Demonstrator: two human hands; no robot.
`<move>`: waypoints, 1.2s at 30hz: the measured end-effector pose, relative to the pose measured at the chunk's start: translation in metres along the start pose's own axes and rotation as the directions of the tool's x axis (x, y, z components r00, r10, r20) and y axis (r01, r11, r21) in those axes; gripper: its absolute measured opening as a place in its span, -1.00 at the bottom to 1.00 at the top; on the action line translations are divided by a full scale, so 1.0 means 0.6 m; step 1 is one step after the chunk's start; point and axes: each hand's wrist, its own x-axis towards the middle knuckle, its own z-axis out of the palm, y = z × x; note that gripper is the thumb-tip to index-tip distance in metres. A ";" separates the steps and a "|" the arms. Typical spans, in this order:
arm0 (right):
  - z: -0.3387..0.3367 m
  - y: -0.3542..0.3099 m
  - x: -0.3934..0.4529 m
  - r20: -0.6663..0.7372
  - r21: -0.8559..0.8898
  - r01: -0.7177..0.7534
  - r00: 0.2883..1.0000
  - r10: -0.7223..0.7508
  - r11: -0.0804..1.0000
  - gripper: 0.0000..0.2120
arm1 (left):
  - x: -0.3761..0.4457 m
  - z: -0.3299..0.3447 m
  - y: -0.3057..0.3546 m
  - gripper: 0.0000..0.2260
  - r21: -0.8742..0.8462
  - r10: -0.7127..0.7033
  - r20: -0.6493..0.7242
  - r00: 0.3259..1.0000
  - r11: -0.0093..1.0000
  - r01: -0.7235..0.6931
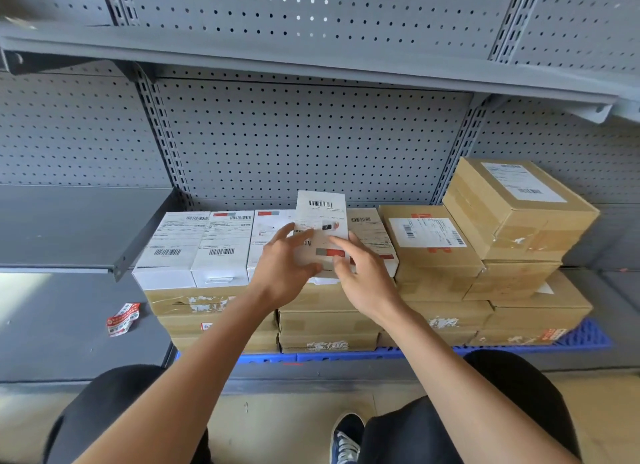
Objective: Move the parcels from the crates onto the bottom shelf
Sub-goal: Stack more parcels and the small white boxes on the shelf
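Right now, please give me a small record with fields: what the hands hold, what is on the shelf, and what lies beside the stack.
held item: white parcel, tilted, gripped by left hand and right hand
below it: row of white boxes on top of brown cartons
right side: taller pile of brown boxes
under stack: blue pallet
left of stack: crumpled red and white label

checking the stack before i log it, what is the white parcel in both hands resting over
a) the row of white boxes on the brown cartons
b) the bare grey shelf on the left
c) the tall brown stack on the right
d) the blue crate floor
a: the left hand and right hand hold the white parcel tilted over the row of white boxes, which sit on brown cartons.
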 end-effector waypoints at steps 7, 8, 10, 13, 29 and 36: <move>-0.108 0.054 0.002 -0.135 -0.088 -0.039 0.990 0.027 0.995 -0.61 | 0.055 0.102 0.072 -0.44 -0.169 0.118 0.088 0.989 0.980 -0.102; -0.123 0.064 0.003 -0.148 -0.101 -0.052 0.988 0.036 0.993 -0.61 | 0.062 0.118 0.082 -0.45 -0.176 0.131 0.093 0.987 0.978 -0.113; -0.148 0.084 0.003 -0.167 -0.115 -0.087 0.984 0.067 0.990 -0.62 | 0.075 0.148 0.099 -0.45 -0.181 0.150 0.103 0.983 0.975 -0.130; -0.177 0.109 0.006 -0.209 -0.086 -0.121 0.973 0.101 0.989 -0.63 | 0.095 0.184 0.115 -0.46 -0.184 0.177 0.130 0.976 0.971 -0.152; -0.187 0.202 0.046 -0.242 0.057 -0.169 0.954 0.178 0.984 -0.58 | 0.117 0.244 0.131 -0.58 -0.090 0.226 0.068 0.972 0.972 -0.219; -0.182 0.215 0.052 -0.267 0.007 -0.191 0.946 0.186 0.982 -0.46 | 0.122 0.256 0.124 -0.58 -0.074 0.223 0.067 0.972 0.973 -0.218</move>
